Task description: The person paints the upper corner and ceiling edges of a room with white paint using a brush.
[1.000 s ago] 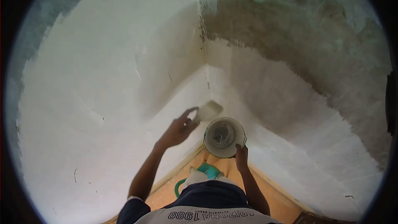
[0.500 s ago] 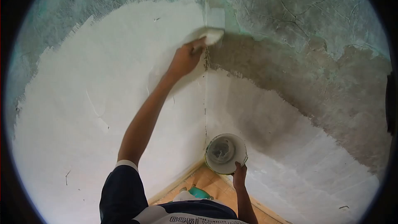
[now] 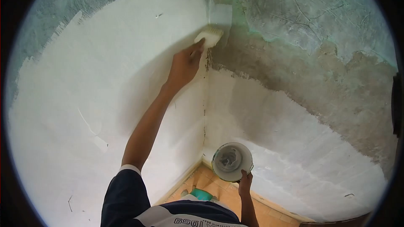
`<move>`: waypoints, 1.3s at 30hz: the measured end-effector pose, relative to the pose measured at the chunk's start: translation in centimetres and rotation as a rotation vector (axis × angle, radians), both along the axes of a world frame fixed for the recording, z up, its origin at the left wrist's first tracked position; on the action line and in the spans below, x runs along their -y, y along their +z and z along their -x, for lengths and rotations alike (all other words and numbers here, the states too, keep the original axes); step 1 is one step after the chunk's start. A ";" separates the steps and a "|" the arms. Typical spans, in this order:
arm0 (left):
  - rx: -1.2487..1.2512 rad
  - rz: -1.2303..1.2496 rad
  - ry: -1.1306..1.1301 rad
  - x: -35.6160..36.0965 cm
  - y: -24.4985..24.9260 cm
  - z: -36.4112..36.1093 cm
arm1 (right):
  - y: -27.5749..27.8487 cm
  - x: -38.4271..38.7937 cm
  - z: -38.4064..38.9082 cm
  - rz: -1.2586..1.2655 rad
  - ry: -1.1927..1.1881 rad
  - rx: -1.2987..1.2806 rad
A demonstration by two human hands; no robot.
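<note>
My left hand is raised to the corner where two walls meet, its fingers closed around a paintbrush with wide pale bristles. The bristles lie across the corner line, at the edge of the fresh white paint. Lower down, my right hand grips the near rim of a round paint bucket. White paint coats the bucket's inside, and greyish-white paint shows at its bottom. Most of the fingers under the bucket are hidden.
White paint covers much of the left wall and the lower right wall. Bare brown-grey plaster and old green paint lie above. Orange floor tiles and a green object show below.
The brush has shifted slightly left along with my left hand, and its bristles are now tilted up to the right. The bucket sits a little lower and farther right in view.
</note>
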State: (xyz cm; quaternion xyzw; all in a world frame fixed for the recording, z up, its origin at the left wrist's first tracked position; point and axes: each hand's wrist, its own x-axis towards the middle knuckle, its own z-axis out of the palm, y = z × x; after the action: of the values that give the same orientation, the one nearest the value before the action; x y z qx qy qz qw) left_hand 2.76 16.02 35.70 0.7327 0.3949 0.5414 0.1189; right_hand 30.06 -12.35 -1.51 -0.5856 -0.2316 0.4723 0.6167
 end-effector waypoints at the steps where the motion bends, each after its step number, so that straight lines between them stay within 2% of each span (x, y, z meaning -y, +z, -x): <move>1: 0.008 0.090 0.018 -0.3 0.9 -0.1 | -0.5 -0.3 0.2 -0.013 -0.010 0.016; 5: -0.044 0.005 -0.007 -4.9 -5.2 -0.7 | 0.5 -0.5 1.9 -0.036 -0.054 -0.035; 7: 0.029 -0.186 -0.044 -4.7 -9.4 -1.4 | 0.0 -0.6 2.0 -0.032 -0.039 -0.028; 8: 0.031 -0.186 -0.053 -3.6 -10.0 -1.4 | -0.3 -0.6 2.1 -0.025 -0.019 -0.023; 10: -0.077 0.279 -0.065 -1.5 -10.9 -0.7 | -0.5 -0.6 2.3 -0.045 -0.020 -0.005; 12: -0.110 0.207 -0.072 -2.1 -10.8 0.3 | -0.1 -0.5 2.6 -0.065 -0.016 0.012; 14: -0.142 0.139 -0.071 -2.9 -9.2 0.8 | 1.4 -0.4 2.8 0.007 0.017 0.028; 17: -0.201 0.181 -0.018 -3.7 -1.4 0.5 | 2.1 -0.8 3.0 0.003 0.037 0.063; 18: -0.201 0.159 -0.003 -3.8 0.5 0.5 | 1.0 -1.0 2.7 0.010 0.041 0.068; 20: -0.166 0.168 0.009 -2.7 3.9 0.9 | -2.2 -1.8 1.5 0.001 0.040 0.240; 22: -0.139 0.165 0.019 -2.3 5.2 1.2 | -1.9 -2.0 1.7 -0.017 0.050 0.233; 24: 0.034 -0.037 0.000 -2.4 6.0 1.2 | -1.1 -2.2 2.2 -0.045 0.047 0.221; 27: -0.082 -0.031 0.048 -2.0 5.9 0.6 | 1.0 -2.2 3.0 0.028 0.051 0.142; 28: -0.082 -0.038 0.044 -3.1 4.2 0.2 | 1.1 -2.2 3.2 -0.002 0.050 0.103; 30: 0.027 -0.257 -0.052 -6.6 -1.0 -0.7 | 1.3 -2.2 3.3 -0.040 0.051 0.062; 34: -0.063 0.112 -0.034 -3.3 -7.1 -1.5 | 0.7 -2.3 3.3 0.006 0.034 -0.037; 35: -0.066 0.115 -0.035 -2.5 -8.4 -1.4 | 0.4 -2.2 3.2 0.005 0.009 -0.047; 37: -0.188 0.316 -0.056 -1.5 -10.3 -0.8 | 0.1 -2.0 3.0 0.009 0.014 -0.024; 39: -0.228 0.240 -0.076 -2.0 -10.4 0.0 | 0.5 -2.1 2.9 0.003 0.024 0.003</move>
State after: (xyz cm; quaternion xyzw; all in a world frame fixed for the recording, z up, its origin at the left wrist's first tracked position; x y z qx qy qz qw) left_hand 2.71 18.05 25.33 0.7844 0.4397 0.3987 0.1803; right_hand 27.20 -10.25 -0.97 -0.5846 -0.2389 0.4791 0.6097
